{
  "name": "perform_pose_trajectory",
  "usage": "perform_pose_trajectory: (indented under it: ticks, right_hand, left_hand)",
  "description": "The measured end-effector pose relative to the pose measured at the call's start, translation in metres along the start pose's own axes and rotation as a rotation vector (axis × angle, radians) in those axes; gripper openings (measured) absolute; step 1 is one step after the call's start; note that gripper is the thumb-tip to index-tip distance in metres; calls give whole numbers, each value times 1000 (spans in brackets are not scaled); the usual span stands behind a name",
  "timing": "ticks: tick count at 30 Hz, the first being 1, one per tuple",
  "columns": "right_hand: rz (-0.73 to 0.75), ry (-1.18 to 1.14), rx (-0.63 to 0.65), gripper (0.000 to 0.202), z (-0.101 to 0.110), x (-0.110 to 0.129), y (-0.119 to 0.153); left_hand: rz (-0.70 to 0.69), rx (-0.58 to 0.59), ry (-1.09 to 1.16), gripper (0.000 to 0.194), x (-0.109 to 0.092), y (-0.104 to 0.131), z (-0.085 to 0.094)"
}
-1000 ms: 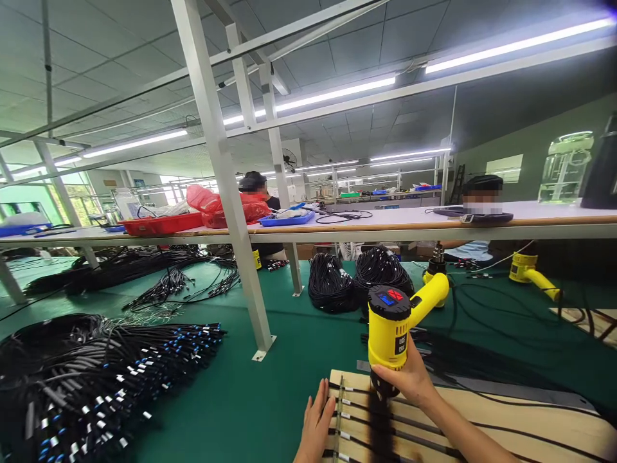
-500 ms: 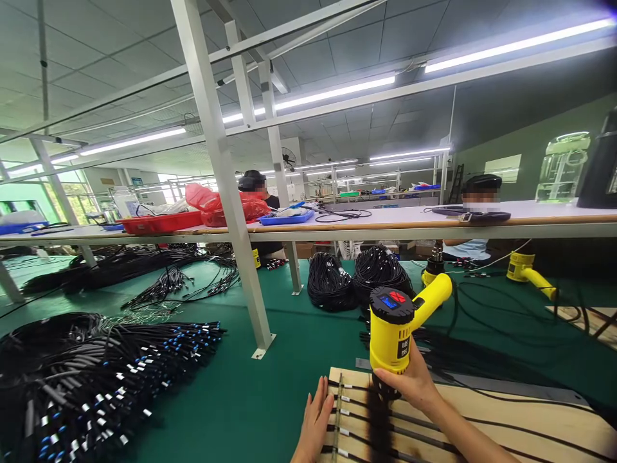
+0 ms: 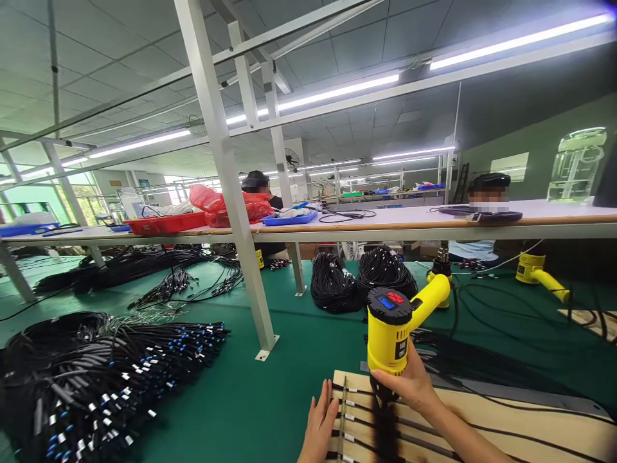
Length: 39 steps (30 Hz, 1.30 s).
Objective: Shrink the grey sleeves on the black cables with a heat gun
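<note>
My right hand point(image 3: 413, 384) is wrapped round a yellow heat gun point(image 3: 389, 341) with a black top and a small display. The gun's dark nozzle points down over a light wooden board point(image 3: 501, 418), above a dark scorched strip. Several black cables point(image 3: 417, 426) with white labels lie across the board, their ends at a thin rod point(image 3: 343, 411) along its left edge. My left hand point(image 3: 319, 421) lies flat at that edge beside the cable ends, fingers stretched out and holding nothing.
A large bundle of black cables point(image 3: 125, 379) lies on the green table point(image 3: 216, 411) at left. Two coiled bundles point(image 3: 385, 273) sit behind the gun. A metal post point(image 3: 245, 270) rises mid-table below a shelf point(image 3: 414, 222). More yellow guns point(image 3: 533, 270) stand behind; two people are beyond.
The heat gun in my right hand has shifted slightly left and down relative to the board. The whole view has moved a little. My left hand stays by the board's edge.
</note>
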State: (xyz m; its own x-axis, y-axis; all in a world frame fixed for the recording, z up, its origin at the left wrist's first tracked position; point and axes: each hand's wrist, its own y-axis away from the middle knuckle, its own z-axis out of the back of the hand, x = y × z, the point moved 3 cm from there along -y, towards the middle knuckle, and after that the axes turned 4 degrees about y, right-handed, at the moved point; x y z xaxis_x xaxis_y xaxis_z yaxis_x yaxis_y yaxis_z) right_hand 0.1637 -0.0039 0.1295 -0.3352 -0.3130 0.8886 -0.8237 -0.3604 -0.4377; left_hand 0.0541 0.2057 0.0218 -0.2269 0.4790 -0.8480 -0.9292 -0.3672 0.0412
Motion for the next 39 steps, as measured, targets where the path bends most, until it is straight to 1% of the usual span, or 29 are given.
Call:
perform_pose_trajectory:
  ticks: [6,10,13,17,21,25,29,32,36,39]
  right_hand:
    - [6,2,4,56,-5,-6,-2]
    - [-3,-27,-37,58,-5,-9,-1]
    - [0,-23,-10,55,-6,-9,-1]
    - [25,-18,-17,58,-5,-11,-1]
    - [29,24,53,63,-4,-14,-1]
    - [17,48,77,64,-1,-18,-1]
    - [15,68,93,62,-1,-17,-1]
    - [15,54,109,61,-3,-14,-1]
    - [12,20,111,61,-3,-11,-1]
    - [-3,15,92,61,-4,-11,0]
  left_hand:
    - [-25,-13,6,69,19,-5,-3]
    - [-34,-14,8,69,23,-6,-3]
    - [-34,-16,-4,69,21,-5,-3]
    - [-29,-12,-17,69,18,-3,-3]
    - [-38,-2,-14,69,17,-2,-3]
    - [-39,9,1,67,18,-3,-4]
    - [-44,-6,-14,68,17,-3,-3]
    - [-30,-2,-16,69,12,-2,-2]
    - [-10,39,-35,73,1,2,0]
    - [2,44,-55,74,-5,5,0]
